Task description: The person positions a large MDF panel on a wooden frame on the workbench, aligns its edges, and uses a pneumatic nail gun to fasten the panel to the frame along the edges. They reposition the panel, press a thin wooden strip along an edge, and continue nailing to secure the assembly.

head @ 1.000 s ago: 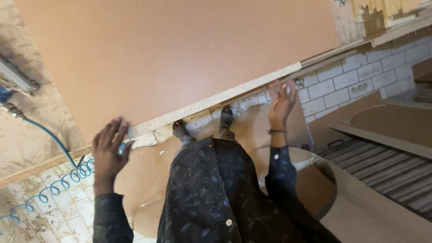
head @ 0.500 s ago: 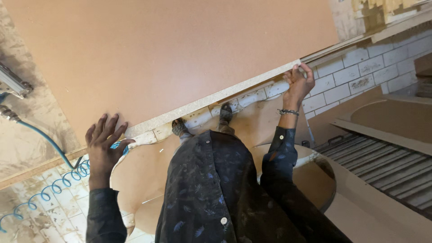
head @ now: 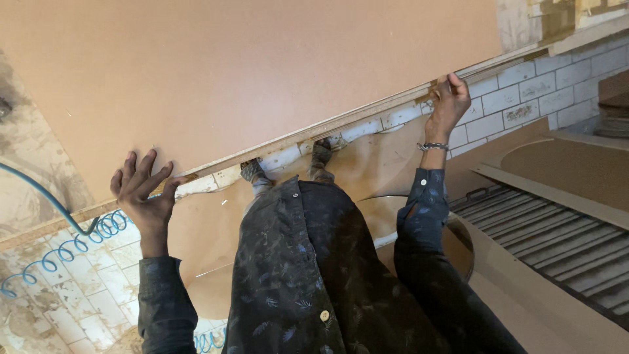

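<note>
A large tan fibreboard sheet [head: 262,72] fills the upper part of the head view, its lower edge slanting up to the right. My left hand [head: 143,187] is spread flat against the sheet's lower left edge, fingers apart. My right hand [head: 448,101] is curled around the same edge farther right, gripping it. My dark patterned shirt [head: 308,275] and my shoes [head: 252,172] show below the board.
A coiled blue air hose [head: 59,252] lies on the tiled floor at the left. Cut boards with round holes [head: 563,164] and a slatted roller table [head: 557,236] stand at the right. Another tan panel [head: 216,229] lies under my feet.
The sheet has risen and now covers more of the view. My right hand moved up and right along the edge; my left hand slid left and lower.
</note>
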